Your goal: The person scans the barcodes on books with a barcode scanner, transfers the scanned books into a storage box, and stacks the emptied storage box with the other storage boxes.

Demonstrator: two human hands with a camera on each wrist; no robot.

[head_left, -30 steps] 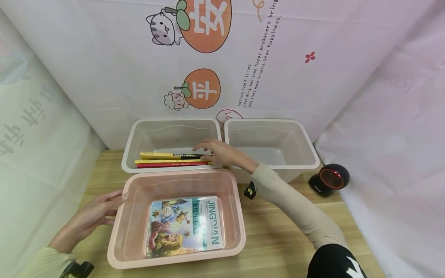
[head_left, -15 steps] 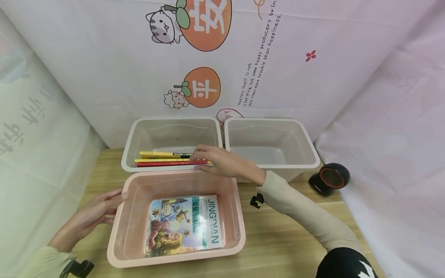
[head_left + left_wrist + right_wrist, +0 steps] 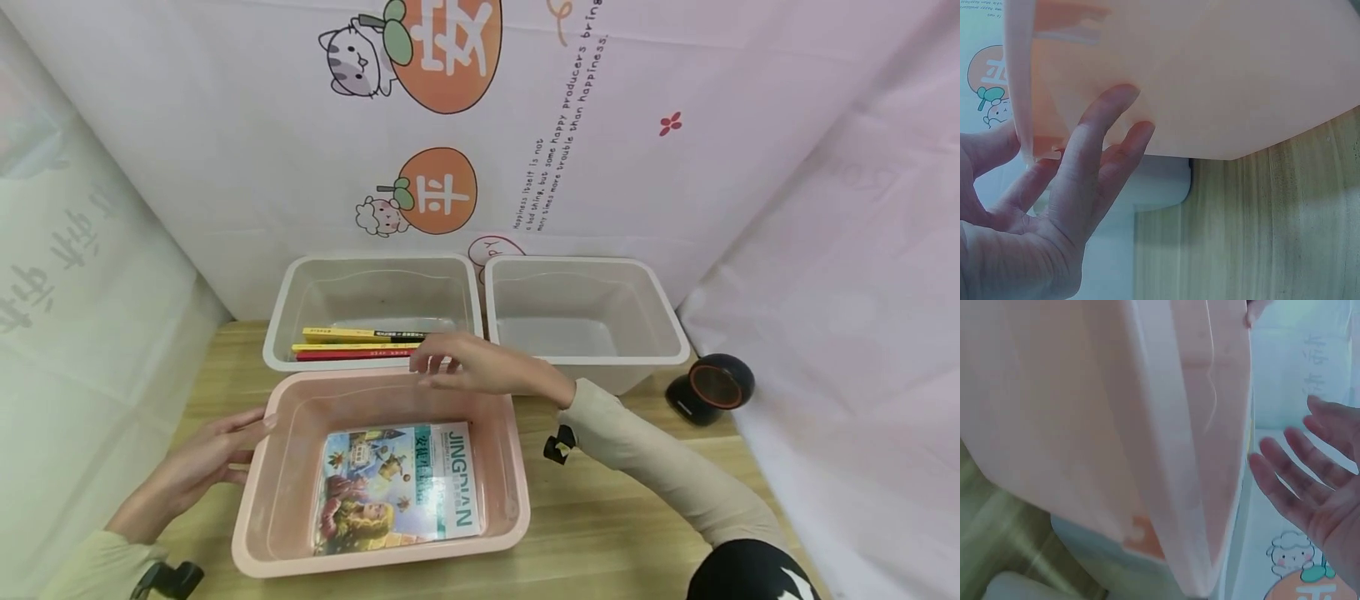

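Books [image 3: 360, 343] lie just beyond the empty right hand [image 3: 480, 367].

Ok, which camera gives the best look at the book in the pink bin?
The head view: the book lies flat in the pink bin, cover fully visible. Both wrist views show only the bin's wall, from outside; the book is hidden.

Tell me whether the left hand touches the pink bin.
Touching: the left wrist view shows the left hand's fingers lying flat against the pink bin's wall.

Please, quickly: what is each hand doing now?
Left hand: open, fingers touching the pink bin.
Right hand: open, holding nothing, above the bin's far rim.
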